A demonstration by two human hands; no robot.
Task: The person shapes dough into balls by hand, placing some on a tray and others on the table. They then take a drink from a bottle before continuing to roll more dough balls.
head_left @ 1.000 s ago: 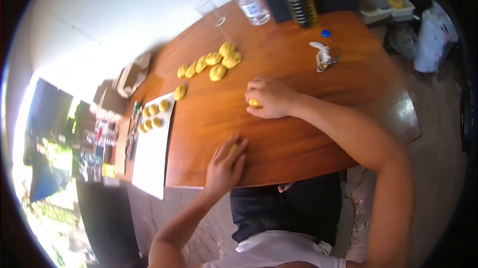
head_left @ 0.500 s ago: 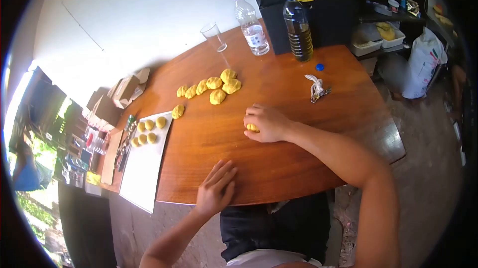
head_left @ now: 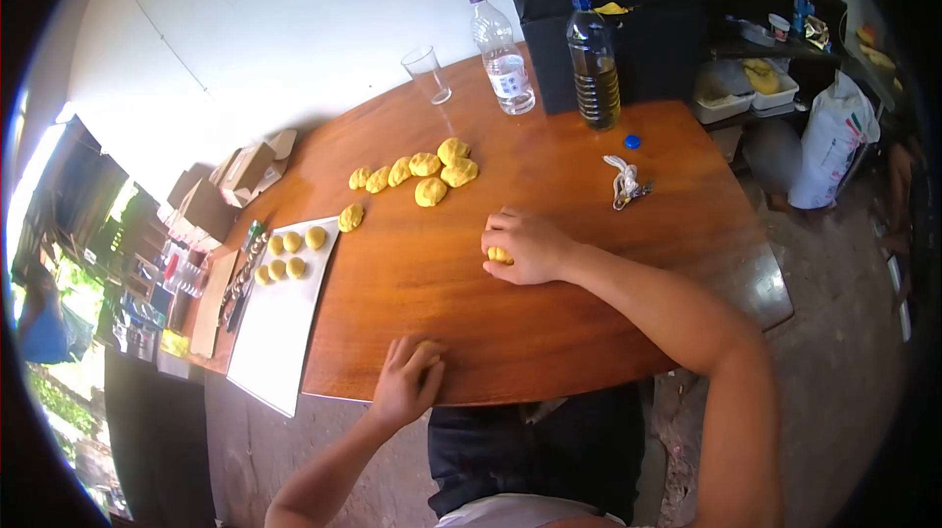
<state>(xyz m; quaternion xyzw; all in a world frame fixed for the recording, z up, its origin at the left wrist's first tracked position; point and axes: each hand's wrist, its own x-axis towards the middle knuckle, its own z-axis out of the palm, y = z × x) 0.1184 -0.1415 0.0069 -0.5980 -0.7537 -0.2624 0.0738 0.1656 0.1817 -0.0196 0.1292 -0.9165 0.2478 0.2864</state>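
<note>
My right hand [head_left: 530,247] is cupped over a yellow dough ball [head_left: 500,255] on the wooden table [head_left: 549,332], fingers curled around it. Only part of that ball shows between the fingers. Near the table's front edge rests my left hand [head_left: 407,383], its fingers slightly bent and the thumb apart; I make out nothing held in it. Beyond the hands lie several rough yellow dough lumps [head_left: 430,191], with one lump [head_left: 351,218] close to the tray. Smooth round dough balls [head_left: 296,268] sit in two rows on the white tray [head_left: 265,342] at the left.
Toward the back stand a drinking glass [head_left: 428,75], a clear water bottle [head_left: 508,77] and a bottle of yellowish oil [head_left: 595,77] before a black box [head_left: 648,27]. A blue cap [head_left: 632,141] and keys with a white cord [head_left: 625,183] lie at the right. Cardboard boxes [head_left: 211,209] stand at the left.
My left hand has shifted slightly left, and its fingers, stretched out before, are more bent. My right hand stays over the dough ball. The view has tilted a little.
</note>
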